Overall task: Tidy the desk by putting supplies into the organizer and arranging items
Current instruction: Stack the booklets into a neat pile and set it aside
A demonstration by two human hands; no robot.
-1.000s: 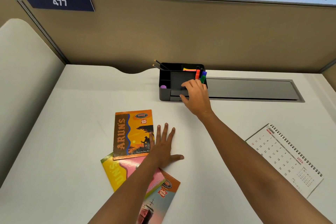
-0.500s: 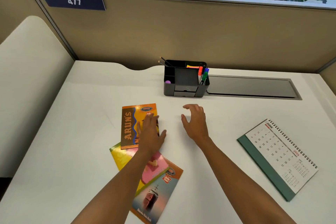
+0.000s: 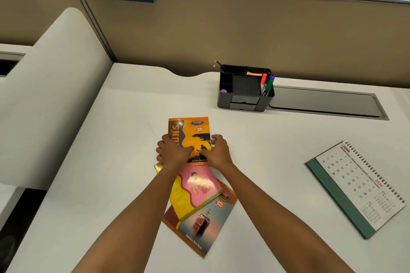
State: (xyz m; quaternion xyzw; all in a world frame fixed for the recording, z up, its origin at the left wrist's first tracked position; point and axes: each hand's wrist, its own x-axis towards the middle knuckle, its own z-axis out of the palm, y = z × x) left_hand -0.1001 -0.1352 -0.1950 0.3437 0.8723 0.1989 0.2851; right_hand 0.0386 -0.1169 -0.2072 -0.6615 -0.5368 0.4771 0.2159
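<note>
Even, bright light falls from overhead onto my desk [image 3: 111, 162], leaving only soft, faint shadows under my arms. A glare patch washes out the pink notebook [image 3: 197, 182] cover. The calendar [image 3: 359, 188] looks smeared with blur, and the partition [image 3: 244, 29] bows from wide-angle distortion.

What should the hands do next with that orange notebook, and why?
Probably lift the orange notebook and lay it squarely on the pink notebook. Left hand and right hand each grip a side edge of it, and the three notebooks, with the ship notebook lowest, lie fanned out crookedly. The organizer already holds pens.
</note>
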